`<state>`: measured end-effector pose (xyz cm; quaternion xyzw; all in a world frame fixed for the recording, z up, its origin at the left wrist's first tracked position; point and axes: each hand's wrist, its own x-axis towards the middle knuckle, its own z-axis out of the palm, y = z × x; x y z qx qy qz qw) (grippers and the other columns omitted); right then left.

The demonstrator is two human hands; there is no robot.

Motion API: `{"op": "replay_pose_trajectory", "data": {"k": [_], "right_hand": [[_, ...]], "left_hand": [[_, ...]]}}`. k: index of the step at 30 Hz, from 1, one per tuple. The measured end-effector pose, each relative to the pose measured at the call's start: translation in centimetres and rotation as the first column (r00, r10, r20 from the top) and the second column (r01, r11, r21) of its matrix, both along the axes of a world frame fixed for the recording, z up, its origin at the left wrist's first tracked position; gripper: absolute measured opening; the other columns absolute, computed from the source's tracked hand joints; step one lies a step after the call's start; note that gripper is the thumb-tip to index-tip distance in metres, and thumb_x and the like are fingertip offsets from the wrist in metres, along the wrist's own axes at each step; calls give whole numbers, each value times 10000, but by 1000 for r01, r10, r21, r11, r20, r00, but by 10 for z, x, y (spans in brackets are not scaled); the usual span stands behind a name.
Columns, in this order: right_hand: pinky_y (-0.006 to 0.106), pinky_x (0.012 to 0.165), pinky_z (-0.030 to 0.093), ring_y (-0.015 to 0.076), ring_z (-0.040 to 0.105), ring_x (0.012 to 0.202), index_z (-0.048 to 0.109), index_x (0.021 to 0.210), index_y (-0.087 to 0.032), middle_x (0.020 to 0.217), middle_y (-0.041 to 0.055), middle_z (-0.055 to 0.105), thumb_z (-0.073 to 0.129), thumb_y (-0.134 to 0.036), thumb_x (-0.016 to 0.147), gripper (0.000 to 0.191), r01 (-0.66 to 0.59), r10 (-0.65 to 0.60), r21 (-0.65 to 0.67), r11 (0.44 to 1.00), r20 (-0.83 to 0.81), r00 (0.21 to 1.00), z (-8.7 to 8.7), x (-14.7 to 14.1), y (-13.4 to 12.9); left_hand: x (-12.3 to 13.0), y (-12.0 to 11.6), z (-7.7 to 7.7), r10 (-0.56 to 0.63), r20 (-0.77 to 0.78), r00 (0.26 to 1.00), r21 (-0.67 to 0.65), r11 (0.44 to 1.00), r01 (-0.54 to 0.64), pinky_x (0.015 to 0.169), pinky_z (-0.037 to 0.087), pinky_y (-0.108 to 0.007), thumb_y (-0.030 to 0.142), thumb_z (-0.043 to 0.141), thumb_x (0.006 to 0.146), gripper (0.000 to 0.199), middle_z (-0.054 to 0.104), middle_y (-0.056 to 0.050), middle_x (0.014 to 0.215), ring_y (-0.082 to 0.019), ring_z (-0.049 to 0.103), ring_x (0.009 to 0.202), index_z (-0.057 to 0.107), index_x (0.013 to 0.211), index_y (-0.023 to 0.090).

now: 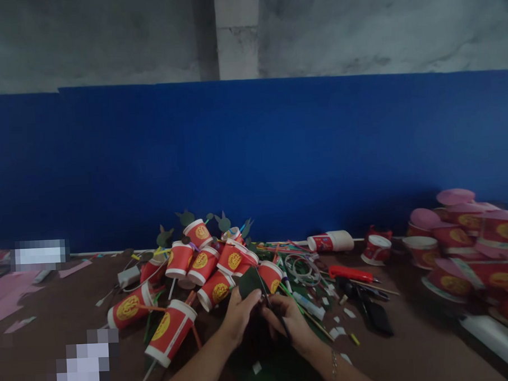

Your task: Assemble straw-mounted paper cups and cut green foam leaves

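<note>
My left hand (241, 312) pinches a piece of dark green paper (249, 283) between thumb and fingers, holding it up off the table. Closed around a pair of scissors (264, 285), my right hand (290, 317) is just beside it. The blades are at the paper's right edge; whether they bite into it I cannot tell. Just beyond both hands lies a heap of red paper cups (203, 264) with yellow round prints, several with straws stuck in them. Dark green cut-out shapes (224, 223) stand up behind the heap.
Right of my hands lie a glue stick (308, 306), a coil of clear tubing (303, 268), a red-handled tool (352, 274) and paper scraps (336, 331). More cups with pink paper (458, 235) pile up at far right. Pink sheets (12, 294) lie at left. A blue panel (252, 157) stands behind.
</note>
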<state>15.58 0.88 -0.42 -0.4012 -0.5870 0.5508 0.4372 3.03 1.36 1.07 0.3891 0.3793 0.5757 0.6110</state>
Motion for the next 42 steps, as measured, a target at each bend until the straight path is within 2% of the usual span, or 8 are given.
{"op": "replay_pose_trajectory", "data": {"k": [7,15,22,28,33,38,42], "right_hand": [[170,291,237,63,369,258,491,609,-172,332,-78,436,682,-520,598,397,-8,8,-5,1000,17,1000,3,-1,-1],[167,272,239,61,357,248,501,584,-169,323,-79,420,690,-527,584,405,-19,19,-5,1000,32,999,7,-3,-4],[163,285,256,59,368,260,491,596,-168,330,-81,433,690,-511,593,396,-9,10,-17,1000,29,1000,7,-3,-4],[176,322,312,69,414,307,525,657,-156,397,-68,474,685,-514,603,396,-37,37,-15,999,18,999,6,-1,-4],[165,344,343,55,435,347,499,820,-169,517,-73,509,712,-459,615,414,-67,66,-14,998,-64,996,7,-1,-4],[155,348,355,55,443,352,355,1059,-215,535,-102,508,699,-465,642,595,-54,50,-32,998,-119,992,7,-3,-5],[164,367,377,54,444,374,311,1135,-216,558,-97,518,710,-454,638,681,-58,55,-22,998,-147,988,10,-3,-7]], "left_hand": [[-1,-1,2,-3,27,1000,1,1000,3,523,379,-237,317,709,570,227,500,54,485,-104,458,485,596,679,154],[-2,3,-10,35,80,996,-20,999,-34,505,360,-234,285,700,562,218,483,72,478,-86,433,457,534,636,165],[3,5,-17,189,61,980,-16,982,-188,582,408,-253,389,724,590,311,580,35,582,-111,513,544,597,744,150],[4,5,-18,208,4,978,6,978,-208,586,417,-251,401,730,573,328,598,23,599,-126,530,568,611,742,146],[2,3,-13,150,-46,988,28,988,-149,546,403,-236,381,712,597,277,569,35,559,-115,509,536,612,701,145],[2,4,-12,131,-43,990,30,991,-130,570,413,-239,381,712,599,289,583,28,576,-113,511,543,632,733,138],[2,5,-15,134,-34,990,14,991,-133,587,424,-250,396,715,591,314,609,9,609,-130,537,575,637,751,137]]}}
